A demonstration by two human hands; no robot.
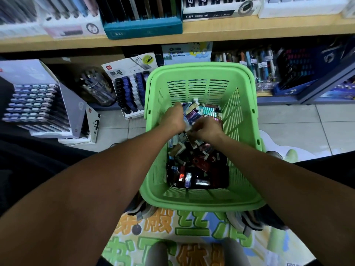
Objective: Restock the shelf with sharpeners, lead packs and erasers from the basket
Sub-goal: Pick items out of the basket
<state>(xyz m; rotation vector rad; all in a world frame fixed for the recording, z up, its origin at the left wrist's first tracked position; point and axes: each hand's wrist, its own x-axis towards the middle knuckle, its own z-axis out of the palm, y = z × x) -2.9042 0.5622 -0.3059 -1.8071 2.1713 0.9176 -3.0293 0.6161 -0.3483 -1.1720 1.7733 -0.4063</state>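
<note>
1. Basket [199, 73], green plastic with slotted walls, stands on the tiled floor at frame centre, holding a heap of small stationery packs [194, 160].
2. Left hand [173, 117] reaches into the heap, fingers curled around small packs at the pile's upper part.
3. Right hand [206, 129] sits just beside it, fingers pinching a pack.
4. Wooden shelf [192, 34] crosses the top of the frame, with a lead-pack display box [128, 83] below it, left of the basket.
</note>
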